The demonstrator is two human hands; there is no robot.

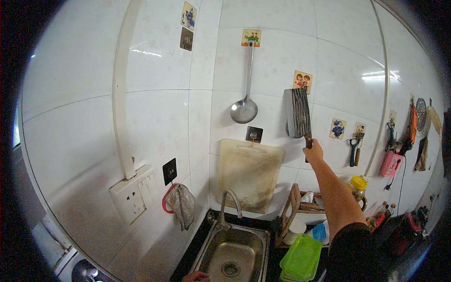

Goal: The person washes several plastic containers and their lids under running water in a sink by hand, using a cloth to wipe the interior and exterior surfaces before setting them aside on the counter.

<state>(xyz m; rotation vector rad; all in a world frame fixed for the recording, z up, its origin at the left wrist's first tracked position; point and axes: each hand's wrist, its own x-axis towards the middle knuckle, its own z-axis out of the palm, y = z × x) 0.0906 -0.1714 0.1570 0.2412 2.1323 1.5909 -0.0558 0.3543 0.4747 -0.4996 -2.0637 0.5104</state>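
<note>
My right hand [313,151] is shut around the dark handle of a cleaver [300,112], its blade pointing up against the tiled wall. The blade's face has dark ridged streaks, and its top overlaps an adhesive hook with a cartoon print [302,80]. Part of a second blade and handle seems to show behind it. At the bottom edge my left hand [196,277] is partly cut off, beside the left rim of the steel sink [243,252]; its grip cannot be made out. To the left of the cleaver hang a steel ladle [244,110] and a stained cutting board [250,176].
A curved faucet [232,199] rises behind the sink. Green plastic baskets [302,255] stand right of it, before a wooden rack [294,208] with cups. A mesh strainer [181,204] hangs near the wall socket [132,194]. Peelers [354,151] and a pink holder [391,164] hang farther right.
</note>
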